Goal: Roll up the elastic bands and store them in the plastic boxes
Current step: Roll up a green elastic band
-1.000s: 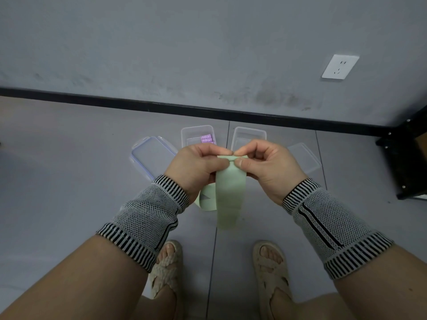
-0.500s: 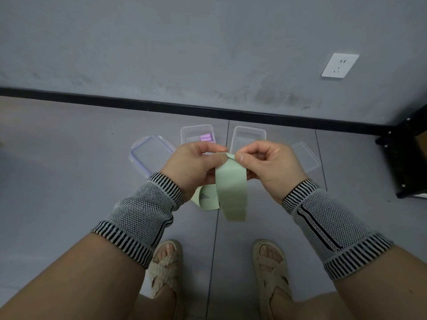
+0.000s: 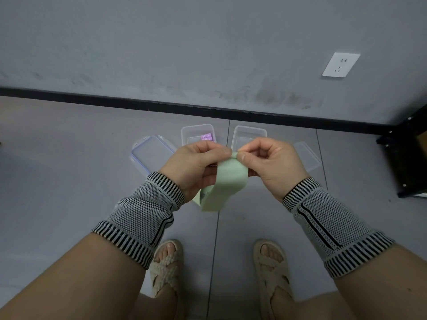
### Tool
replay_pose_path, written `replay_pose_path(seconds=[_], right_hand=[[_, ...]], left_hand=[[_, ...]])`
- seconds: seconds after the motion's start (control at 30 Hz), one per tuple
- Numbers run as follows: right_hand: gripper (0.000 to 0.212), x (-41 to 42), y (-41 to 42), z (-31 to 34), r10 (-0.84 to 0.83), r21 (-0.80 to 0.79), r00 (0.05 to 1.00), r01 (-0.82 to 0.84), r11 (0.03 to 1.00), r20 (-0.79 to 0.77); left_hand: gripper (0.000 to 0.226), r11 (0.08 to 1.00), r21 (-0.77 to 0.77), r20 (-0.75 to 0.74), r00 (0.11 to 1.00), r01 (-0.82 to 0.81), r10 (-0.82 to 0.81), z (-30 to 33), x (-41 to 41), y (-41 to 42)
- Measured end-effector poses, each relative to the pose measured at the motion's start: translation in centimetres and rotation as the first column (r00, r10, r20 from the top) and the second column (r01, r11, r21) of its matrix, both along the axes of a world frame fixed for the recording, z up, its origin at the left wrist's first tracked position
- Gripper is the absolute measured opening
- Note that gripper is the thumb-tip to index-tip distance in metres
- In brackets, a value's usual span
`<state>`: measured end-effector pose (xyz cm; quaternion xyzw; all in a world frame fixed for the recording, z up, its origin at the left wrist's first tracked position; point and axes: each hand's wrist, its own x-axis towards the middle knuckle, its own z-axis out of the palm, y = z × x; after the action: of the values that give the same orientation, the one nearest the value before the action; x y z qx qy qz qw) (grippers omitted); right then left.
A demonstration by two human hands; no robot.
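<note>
Green elastic band (image 3: 227, 181) hangs in the air between both hands, above the floor (image 3: 69, 158). The left hand (image 3: 196, 165) and right hand (image 3: 265, 162) each pinch its top edge with thumb and forefinger, the rest looping down. Behind them on the floor stand two clear plastic boxes (image 3: 248, 132); the left box (image 3: 196, 131) holds a purple roll (image 3: 206, 136) with print too small to read. Two lids (image 3: 150, 153) lie beside them.
</note>
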<state>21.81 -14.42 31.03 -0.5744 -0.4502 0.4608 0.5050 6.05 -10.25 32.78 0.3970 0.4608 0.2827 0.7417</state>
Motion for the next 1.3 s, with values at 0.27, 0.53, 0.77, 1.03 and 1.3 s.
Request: replay_pose_path(seconds=[0.27, 0.53, 0.77, 1.03, 1.3], right_hand=[[0.023, -0.4, -0.08, -0.14, 0.035, -0.016, 0.997, -0.036, 0.999, -0.062], [0.012, 0.38, -0.23, 0.56, 0.006, -0.086, 1.0, -0.007, 0.996, -0.012], [0.014, 0.38, -0.27, 0.54, 0.043, -0.075, 0.999, -0.04, 0.996, 0.034], [0.017, 0.49, -0.16, 0.66, -0.022, 0.045, 1.0, 0.022, 0.999, 0.0], [0.023, 0.3, -0.11, 0.48, -0.022, 0.075, 0.998, 0.027, 0.997, -0.064]], left_hand=[[0.019, 0.992, 0.113, -0.073, 0.995, -0.053, 0.062, -0.29, 0.3, 0.0], [0.022, 0.971, 0.238, -0.146, 0.987, -0.026, 0.062, -0.43, 0.46, -0.06], [0.019, 0.972, 0.234, -0.138, 0.989, -0.019, 0.053, -0.41, 0.48, -0.21], [0.01, 0.982, 0.19, -0.189, 0.982, 0.016, 0.02, -0.15, 0.07, -0.09], [0.016, 0.915, 0.404, -0.183, 0.98, 0.003, 0.077, -0.49, -0.12, -0.14]])
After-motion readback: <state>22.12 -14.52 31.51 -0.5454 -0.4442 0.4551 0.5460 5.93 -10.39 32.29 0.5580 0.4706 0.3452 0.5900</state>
